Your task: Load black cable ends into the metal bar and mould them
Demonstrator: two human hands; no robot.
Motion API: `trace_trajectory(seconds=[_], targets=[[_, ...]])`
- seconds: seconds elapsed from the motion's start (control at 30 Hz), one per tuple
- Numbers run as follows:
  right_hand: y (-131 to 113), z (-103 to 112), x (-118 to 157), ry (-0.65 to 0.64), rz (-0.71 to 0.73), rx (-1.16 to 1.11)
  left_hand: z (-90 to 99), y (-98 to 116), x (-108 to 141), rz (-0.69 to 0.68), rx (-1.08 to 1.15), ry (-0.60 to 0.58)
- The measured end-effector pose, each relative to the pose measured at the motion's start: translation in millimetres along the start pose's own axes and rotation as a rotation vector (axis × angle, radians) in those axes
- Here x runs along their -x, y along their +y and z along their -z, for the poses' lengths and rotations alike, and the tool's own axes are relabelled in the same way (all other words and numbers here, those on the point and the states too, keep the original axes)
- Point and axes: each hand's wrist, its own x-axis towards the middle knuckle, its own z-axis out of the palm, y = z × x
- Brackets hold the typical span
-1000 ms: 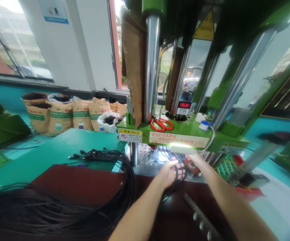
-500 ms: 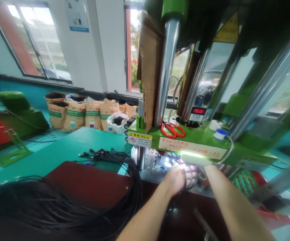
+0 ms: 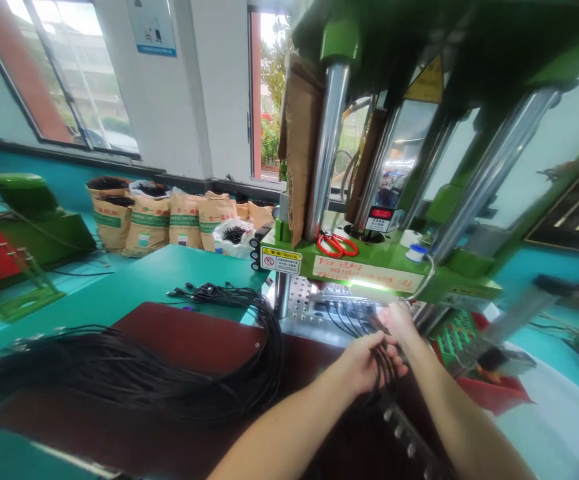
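Observation:
My left hand (image 3: 369, 363) is closed around several black cables (image 3: 342, 319). They run from its fingers up to a metal mould bar (image 3: 342, 297) lying on the perforated steel plate (image 3: 299, 307) of the green press. My right hand (image 3: 398, 321) is at the right end of that bar, under the lit lamp (image 3: 377, 288). Its fingers are partly hidden and blurred, so its grip is unclear. Below my hands, a second metal bar with round studs (image 3: 407, 437) lies on the dark red board (image 3: 299, 387).
A thick bundle of black cables (image 3: 169, 383) curves over the board at left. Red-handled scissors (image 3: 337, 245) and a blue-rimmed spool (image 3: 416, 253) sit on the press ledge. Steel columns (image 3: 328, 147) rise above. Paper sacks (image 3: 152, 223) stand by the wall.
My left hand has drawn back toward me and down with the cables. The mould bar with cables now shows clearly under the press. My right hand has come out from behind the press ledge; the view has shifted slightly.

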Motion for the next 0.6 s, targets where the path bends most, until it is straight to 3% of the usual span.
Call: trace_trajectory(seconds=[0.2, 0.4, 0.47, 0.53, 0.6], targets=[[3.0, 9.1, 23.6, 0.171, 0.006, -0.094, -10.8, -19.5, 59.8, 0.079, 0.069, -0.023], [-1.8, 9.9, 43.7, 0.188, -0.007, -0.129, -3.2, -53.1, 117.9, 0.059, -0.263, -0.154], [-1.9, 14.7, 51.3, 0.199, -0.008, -0.12, -9.7, -39.7, 135.3, -0.028, -0.319, -0.169], [-0.3, 25.5, 59.6, 0.218, -0.009, -0.101, -19.3, -3.6, 152.6, -0.246, -0.293, -0.087], [2.6, 41.9, 69.4, 0.215, -0.02, -0.071, -25.1, 49.9, 168.7, -0.72, -0.263, 0.126]])
